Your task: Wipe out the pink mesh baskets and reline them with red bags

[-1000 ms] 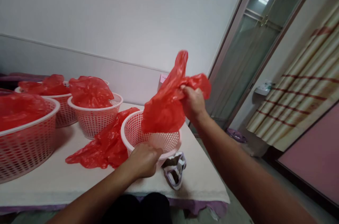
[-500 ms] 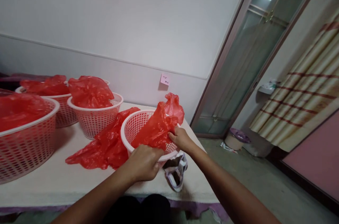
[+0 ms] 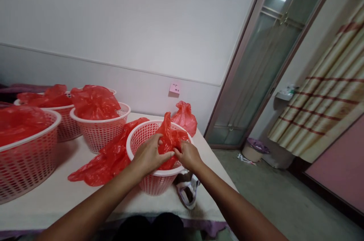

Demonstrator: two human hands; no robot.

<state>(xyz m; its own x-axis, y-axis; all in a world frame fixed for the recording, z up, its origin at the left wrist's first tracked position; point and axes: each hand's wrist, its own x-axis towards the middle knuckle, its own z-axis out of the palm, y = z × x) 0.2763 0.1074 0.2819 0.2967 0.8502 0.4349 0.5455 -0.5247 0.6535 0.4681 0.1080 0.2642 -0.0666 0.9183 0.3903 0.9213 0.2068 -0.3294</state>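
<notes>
A pink-white plastic basket (image 3: 155, 187) with a white rim stands in front of me, and a red plastic bag (image 3: 168, 129) is bunched inside it. My left hand (image 3: 149, 153) is over the basket's near side, thumb and fingers apart at the bag's edge. Its farther fingers are partly hidden. My right hand (image 3: 188, 155) reaches over the right rim with its fingers closed on the gathered bag. To the left of the basket lies a loose, crumpled red bag (image 3: 109, 163). A tied, fuller red bag (image 3: 186, 117) sits behind the basket.
Other baskets (image 3: 99, 133) with red bags stand to the left on the white-covered table (image 3: 85, 203). A white-and-brown item (image 3: 186, 189) lies beside the near basket. A pink note (image 3: 174, 88) is on the wall. A bin (image 3: 253, 150) stands on the floor right.
The bag stretched between my hands has sunk and bunched within the basket. My left hand has risen from the near rim and opened; my right hand has moved lower and nearer.
</notes>
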